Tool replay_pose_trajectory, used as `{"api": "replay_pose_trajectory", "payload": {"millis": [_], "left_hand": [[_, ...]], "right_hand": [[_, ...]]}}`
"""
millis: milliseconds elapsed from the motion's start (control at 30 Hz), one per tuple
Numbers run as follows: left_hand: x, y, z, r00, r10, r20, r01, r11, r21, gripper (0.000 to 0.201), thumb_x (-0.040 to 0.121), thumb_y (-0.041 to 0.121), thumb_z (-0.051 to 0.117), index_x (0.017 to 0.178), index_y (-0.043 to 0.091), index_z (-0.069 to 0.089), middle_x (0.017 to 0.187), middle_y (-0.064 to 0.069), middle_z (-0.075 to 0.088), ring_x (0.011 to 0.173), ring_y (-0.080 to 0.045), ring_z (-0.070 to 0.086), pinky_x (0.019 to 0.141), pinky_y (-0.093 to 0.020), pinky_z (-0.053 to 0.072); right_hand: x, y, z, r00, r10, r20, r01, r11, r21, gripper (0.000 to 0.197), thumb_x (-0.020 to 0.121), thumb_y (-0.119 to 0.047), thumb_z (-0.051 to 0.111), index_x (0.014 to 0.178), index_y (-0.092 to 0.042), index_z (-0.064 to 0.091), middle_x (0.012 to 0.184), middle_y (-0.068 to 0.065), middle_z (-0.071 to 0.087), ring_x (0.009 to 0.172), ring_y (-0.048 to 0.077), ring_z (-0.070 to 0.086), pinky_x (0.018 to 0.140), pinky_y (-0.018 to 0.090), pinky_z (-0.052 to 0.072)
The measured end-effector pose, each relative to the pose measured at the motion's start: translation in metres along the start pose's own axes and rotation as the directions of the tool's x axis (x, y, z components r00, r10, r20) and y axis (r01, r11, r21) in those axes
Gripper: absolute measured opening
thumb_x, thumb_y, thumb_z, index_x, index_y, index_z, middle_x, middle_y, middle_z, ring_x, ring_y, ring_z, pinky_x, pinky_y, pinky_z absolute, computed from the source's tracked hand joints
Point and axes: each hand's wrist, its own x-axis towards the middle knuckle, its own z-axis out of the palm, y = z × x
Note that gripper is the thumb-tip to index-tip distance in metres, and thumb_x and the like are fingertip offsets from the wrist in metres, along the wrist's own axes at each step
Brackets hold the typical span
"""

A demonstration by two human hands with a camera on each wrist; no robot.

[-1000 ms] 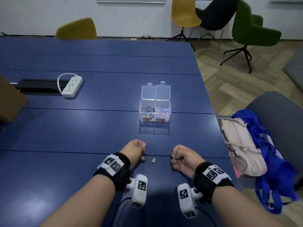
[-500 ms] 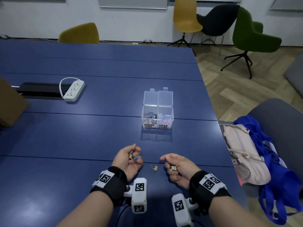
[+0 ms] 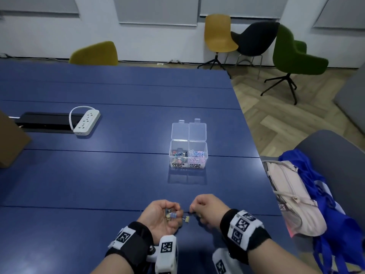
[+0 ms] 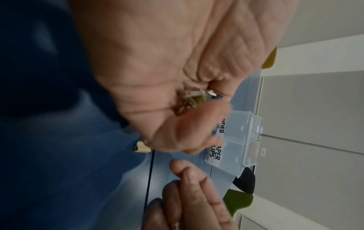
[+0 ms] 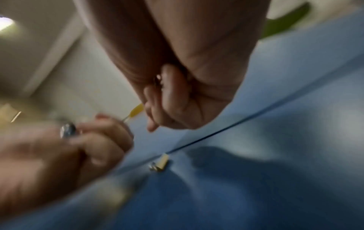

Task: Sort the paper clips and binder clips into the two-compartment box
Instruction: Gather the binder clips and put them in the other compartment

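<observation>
The left hand [image 3: 162, 215] lies palm up on the blue table [image 3: 98, 175], near the front edge, with its fingers curled around a few small binder clips [image 3: 170, 214], gold and blue ones. In the left wrist view the same clips [image 4: 194, 99] sit in the fold of the palm. The right hand [image 3: 205, 211] is just beside it, knuckles up and fingers clenched. In the right wrist view the curled fingers [image 5: 173, 99] seem to hold something small and shiny, but the picture is blurred and I cannot tell what it is.

Between the two hands one gold binder clip [image 3: 186, 219] lies free on the table, touching neither hand, close to a dark seam that runs across the table top.

The clear two-compartment box [image 3: 188, 155] stands farther away, straight ahead of the hands, with both lids open and tilted back. The left compartment, marked BINDER CLIPS, has colored binder clips inside; the right one, marked PAPER CLIPS, has pastel paper clips [image 3: 197, 154]. The table surface between the hands and the box is bare. The box is near the right edge of the table.

At the far left lies a white power strip [image 3: 87, 122]. Beyond the right edge, a beige bag [image 3: 292, 196] rests on a gray chair [image 3: 339, 155].
</observation>
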Motion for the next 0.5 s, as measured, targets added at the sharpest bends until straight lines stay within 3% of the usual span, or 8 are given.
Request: {"api": "replay_pose_trajectory", "payload": {"millis": [67,133,200,300,367,433,500], "left_hand": [[-0.001,0.002,-0.001,0.999,-0.048,0.012,0.047,0.997,0.063,0.022,0.08,0.012,0.042,0.063,0.004,0.053,0.05,-0.004,0.037,0.038,-0.013,0.029,0.03,-0.016,0.022],[-0.001,0.007,-0.001,0.998,-0.056,0.001,0.056,0.995,0.078,0.023,0.081,0.014,0.042,0.063,0.006,0.053,0.045,-0.001,0.034,0.035,-0.012,0.027,0.03,-0.015,0.021],[0.001,0.01,0.0,0.998,-0.033,-0.061,0.038,0.996,0.084,0.023,0.082,0.014,0.041,0.063,0.006,0.052,0.044,-0.001,0.034,0.033,-0.013,0.029,0.029,-0.015,0.025],[0.005,0.013,-0.002,0.982,0.047,-0.185,-0.037,0.998,0.054,0.021,0.085,0.01,0.04,0.069,0.003,0.052,0.046,-0.003,0.039,0.037,-0.014,0.036,0.033,-0.018,0.041],[0.005,0.015,-0.003,0.972,0.07,-0.223,-0.057,0.996,0.068,0.023,0.088,0.008,0.041,0.075,-0.001,0.057,0.054,-0.009,0.049,0.049,-0.018,0.045,0.046,-0.026,0.053],[0.003,0.016,-0.003,0.975,0.07,-0.212,-0.049,0.994,0.103,0.027,0.091,0.008,0.041,0.08,-0.005,0.062,0.063,-0.014,0.058,0.058,-0.023,0.056,0.056,-0.034,0.058],[0.001,0.018,-0.003,0.979,0.058,-0.193,-0.029,0.988,0.154,0.028,0.094,0.011,0.042,0.084,-0.004,0.063,0.066,-0.016,0.062,0.057,-0.025,0.064,0.057,-0.035,0.058]], "right_hand": [[0.003,0.0,0.006,0.986,-0.169,-0.006,0.148,0.876,-0.459,0.019,0.091,-0.016,0.045,0.074,-0.025,0.042,0.076,-0.001,0.056,0.075,0.025,0.057,0.065,0.028,0.04],[0.003,-0.004,0.013,0.983,-0.176,0.054,0.169,0.741,-0.65,0.007,0.091,-0.019,0.044,0.097,-0.021,0.04,0.1,0.01,0.063,0.09,0.03,0.059,0.073,0.034,0.039],[0.004,-0.006,0.021,0.99,-0.103,0.096,0.138,0.605,-0.784,0.029,0.093,-0.018,0.043,0.119,-0.013,0.033,0.116,0.019,0.06,0.103,0.036,0.059,0.074,0.038,0.038],[0.007,0.0,0.029,0.99,-0.063,0.13,0.144,0.514,-0.846,0.039,0.095,-0.019,0.038,0.131,-0.012,0.027,0.122,0.023,0.058,0.11,0.039,0.057,0.084,0.044,0.044],[0.008,0.002,0.03,0.99,-0.062,0.124,0.139,0.51,-0.849,0.039,0.095,-0.018,0.035,0.132,-0.011,0.027,0.123,0.024,0.057,0.113,0.039,0.056,0.09,0.045,0.044],[0.009,0.002,0.03,0.992,-0.04,0.118,0.122,0.51,-0.851,0.038,0.094,-0.014,0.034,0.132,-0.011,0.029,0.125,0.024,0.056,0.115,0.039,0.055,0.093,0.046,0.043],[0.009,0.0,0.03,0.996,-0.016,0.092,0.086,0.539,-0.838,0.036,0.093,-0.011,0.033,0.129,-0.009,0.031,0.126,0.023,0.056,0.117,0.038,0.055,0.093,0.044,0.043]]}}
